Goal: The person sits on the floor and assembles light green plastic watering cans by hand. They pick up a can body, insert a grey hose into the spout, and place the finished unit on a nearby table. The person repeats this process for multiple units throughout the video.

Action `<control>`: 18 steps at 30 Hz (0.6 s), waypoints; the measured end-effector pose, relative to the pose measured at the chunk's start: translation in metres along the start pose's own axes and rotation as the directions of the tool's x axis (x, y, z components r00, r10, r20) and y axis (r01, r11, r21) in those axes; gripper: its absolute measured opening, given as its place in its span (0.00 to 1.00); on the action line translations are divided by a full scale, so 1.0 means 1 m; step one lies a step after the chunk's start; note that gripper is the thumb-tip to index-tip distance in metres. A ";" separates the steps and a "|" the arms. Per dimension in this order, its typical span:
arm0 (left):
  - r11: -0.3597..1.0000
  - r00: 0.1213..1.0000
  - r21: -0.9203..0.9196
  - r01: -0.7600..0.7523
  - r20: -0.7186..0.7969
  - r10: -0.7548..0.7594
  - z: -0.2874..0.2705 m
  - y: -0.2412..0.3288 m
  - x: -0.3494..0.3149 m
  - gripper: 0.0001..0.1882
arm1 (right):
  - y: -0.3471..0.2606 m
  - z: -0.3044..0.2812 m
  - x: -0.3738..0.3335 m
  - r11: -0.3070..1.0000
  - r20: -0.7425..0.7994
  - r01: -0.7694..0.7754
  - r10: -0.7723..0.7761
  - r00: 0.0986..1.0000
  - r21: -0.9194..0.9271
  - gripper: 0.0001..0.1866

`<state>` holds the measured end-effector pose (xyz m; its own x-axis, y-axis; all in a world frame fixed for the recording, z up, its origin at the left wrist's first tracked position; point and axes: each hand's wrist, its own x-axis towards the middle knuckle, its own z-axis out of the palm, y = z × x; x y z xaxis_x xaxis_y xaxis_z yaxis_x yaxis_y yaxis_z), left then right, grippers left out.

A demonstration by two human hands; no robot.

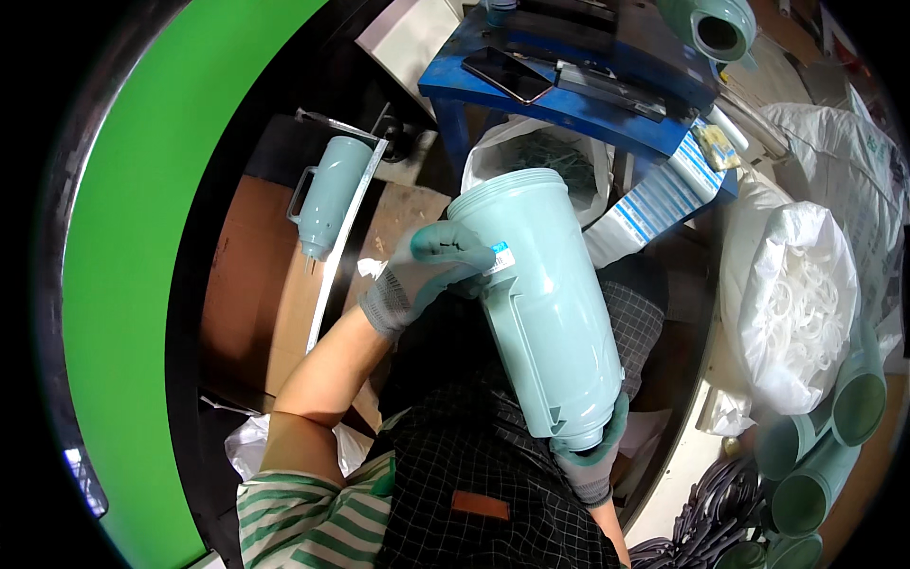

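Across my lap lies a pale green plastic flask body with a long side handle, tilted, its wide threaded end up and its narrower neck down. My right hand, in a grey-green work glove, grips it from below at the neck; part of that hand is hidden behind the flask. My left hand, gloved the same way, is at the flask's side above the handle. Its fingertips are pinched at the edge of a small white and blue label, which lies against the flask wall.
Ahead stands a blue table bearing a phone, over a white bag of scraps. Another flask body lies at left beside a carton. On the right are a sack of clear rings, several green flask bodies and dark straps.
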<state>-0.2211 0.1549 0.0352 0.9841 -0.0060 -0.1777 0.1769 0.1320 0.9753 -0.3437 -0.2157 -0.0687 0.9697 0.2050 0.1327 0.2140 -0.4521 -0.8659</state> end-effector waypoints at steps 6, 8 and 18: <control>0.888 0.992 0.446 -0.109 -0.008 0.126 -0.013 -0.010 0.000 0.10 | -0.001 0.003 0.000 0.997 0.074 -0.058 0.061 0.995 -0.048 0.67; 0.735 0.963 0.647 -0.203 -0.003 0.269 -0.024 -0.029 -0.003 0.11 | 0.000 0.004 -0.004 0.998 0.038 -0.041 0.043 0.998 -0.049 0.67; 0.946 0.973 0.281 -0.161 -0.115 0.199 0.009 -0.029 0.051 0.32 | -0.028 -0.064 0.042 0.977 0.204 -0.190 0.167 0.965 0.100 0.70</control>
<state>-0.1758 0.1416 -0.0007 0.9909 0.1347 0.0065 0.0144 -0.1531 0.9881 -0.3019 -0.2498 -0.0077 0.9472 0.2993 -0.1149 0.0128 -0.3934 -0.9193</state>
